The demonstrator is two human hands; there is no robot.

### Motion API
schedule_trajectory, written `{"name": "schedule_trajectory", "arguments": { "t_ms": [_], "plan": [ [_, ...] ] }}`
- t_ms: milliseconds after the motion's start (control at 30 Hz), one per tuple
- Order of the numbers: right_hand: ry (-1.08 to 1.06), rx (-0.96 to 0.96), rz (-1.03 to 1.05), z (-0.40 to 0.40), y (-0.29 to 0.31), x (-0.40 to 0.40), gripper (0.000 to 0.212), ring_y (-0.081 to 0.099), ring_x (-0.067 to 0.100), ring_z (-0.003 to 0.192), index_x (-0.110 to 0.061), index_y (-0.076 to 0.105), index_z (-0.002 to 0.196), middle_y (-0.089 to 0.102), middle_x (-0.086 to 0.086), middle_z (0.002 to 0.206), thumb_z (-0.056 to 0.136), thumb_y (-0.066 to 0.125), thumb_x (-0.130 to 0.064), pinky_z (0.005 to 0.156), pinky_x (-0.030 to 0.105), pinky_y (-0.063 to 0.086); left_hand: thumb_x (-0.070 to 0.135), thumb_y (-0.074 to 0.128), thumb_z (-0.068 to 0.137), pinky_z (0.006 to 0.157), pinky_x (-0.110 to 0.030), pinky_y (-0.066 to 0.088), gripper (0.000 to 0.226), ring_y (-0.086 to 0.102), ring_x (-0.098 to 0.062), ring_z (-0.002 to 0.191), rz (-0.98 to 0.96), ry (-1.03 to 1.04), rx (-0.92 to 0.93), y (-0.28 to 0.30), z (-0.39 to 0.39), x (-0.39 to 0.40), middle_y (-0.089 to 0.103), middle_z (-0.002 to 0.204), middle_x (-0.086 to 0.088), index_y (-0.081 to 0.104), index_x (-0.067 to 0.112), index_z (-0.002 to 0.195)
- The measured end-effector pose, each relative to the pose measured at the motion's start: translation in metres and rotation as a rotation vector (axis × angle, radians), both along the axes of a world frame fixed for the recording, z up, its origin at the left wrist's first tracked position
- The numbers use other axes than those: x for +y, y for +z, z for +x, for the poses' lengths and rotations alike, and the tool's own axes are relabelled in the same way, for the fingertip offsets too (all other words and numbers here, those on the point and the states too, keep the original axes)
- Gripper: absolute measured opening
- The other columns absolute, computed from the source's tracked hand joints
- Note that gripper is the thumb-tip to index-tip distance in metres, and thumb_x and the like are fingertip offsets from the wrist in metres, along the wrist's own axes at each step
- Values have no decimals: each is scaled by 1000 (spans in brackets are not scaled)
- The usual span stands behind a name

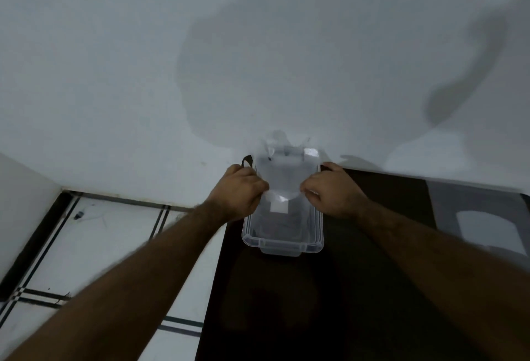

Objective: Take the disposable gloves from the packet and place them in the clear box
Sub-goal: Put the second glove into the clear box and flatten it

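Here, in the head view, your only view, both your hands meet above the clear box (282,234), which sits on the dark table (372,274) with its long axis running away from you toward the white wall (143,59). Your left hand (238,193) is closed in a pinch on the left edge of the packet (282,185), and your right hand (329,193) is closed in a matching pinch on its right edge. Between them the thin clear film is stretched flat, directly over the far half of the box.

The relation your next move turns on is this: the packet lies across the gap between your two hands, its long axis in line with the box's and pointing away from you, and the box's open top is straight below it. Neither hand is nearer; they are level and about equally close to the packet's middle, where a pale label (279,206) shows.

Whether the packet is already open, you cannot tell from this picture, and the gloves themselves cannot be made out through the film. The box's near half looks empty. My reading is that you are at the opening step, so pull the edges apart while staying above the box.
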State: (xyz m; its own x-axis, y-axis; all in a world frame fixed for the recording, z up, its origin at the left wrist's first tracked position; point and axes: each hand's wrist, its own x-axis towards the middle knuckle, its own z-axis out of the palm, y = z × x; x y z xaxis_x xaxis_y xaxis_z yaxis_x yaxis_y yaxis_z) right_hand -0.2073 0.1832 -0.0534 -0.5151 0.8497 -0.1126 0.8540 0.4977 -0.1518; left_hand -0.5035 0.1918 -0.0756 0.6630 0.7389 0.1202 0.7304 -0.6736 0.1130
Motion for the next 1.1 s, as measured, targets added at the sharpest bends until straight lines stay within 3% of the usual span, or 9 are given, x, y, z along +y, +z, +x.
{"name": "schedule_trajectory", "arguments": {
  "t_ms": [100,267,467,600,800,900,1100],
  "plan": [
    [18,-133,-59,-3,-4,-1,28,70,16,109,-27,75,107,78,-8,109,103,48,-32,126,47,18,27,62,94,103,-45,37,23,67,-26,109,-14,0,94,-5,10,-3,81,103,4,79,24,109],
    [43,-268,-133,-10,-12,-5,28,69,18,104,-27,72,99,75,-4,98,105,45,-28,130,52,3,27,54,99,106,-47,27,30,61,-23,113,-61,9,306,-6,23,-3,80,106,6,78,26,116],
    [173,-342,-124,-14,-31,-9,16,68,20,105,-28,71,94,70,-5,91,101,56,-26,129,65,1,25,56,99,114,-55,25,24,59,-24,115,-132,-50,532,-5,38,-6,77,100,2,76,26,111],
    [226,-429,-163,-24,-32,-11,15,68,22,115,-27,75,105,74,-3,102,100,61,-29,127,66,-4,21,62,98,120,-62,20,20,61,-26,117,-152,-79,625,-4,41,-4,77,102,0,78,25,111],
    [214,-530,-273,-37,-28,-13,31,63,24,129,-28,71,128,73,-2,121,101,61,-38,124,66,-13,29,70,98,123,-65,17,17,63,-25,118,-219,-79,641,-12,45,-4,75,105,0,78,27,112],
    [213,-550,-310,-42,-27,-13,32,60,25,134,-28,71,130,72,-2,125,101,61,-37,123,70,-13,40,68,99,122,-64,16,21,61,-23,118,-278,-91,655,-13,46,-6,75,104,2,79,26,110],
    [240,-519,-236,-48,-23,-14,31,59,29,132,-26,69,130,71,4,128,99,68,-28,126,72,1,77,43,100,120,-65,7,62,60,-23,121,-300,-131,625,-22,39,-5,77,108,3,80,28,111]
  ]
}}
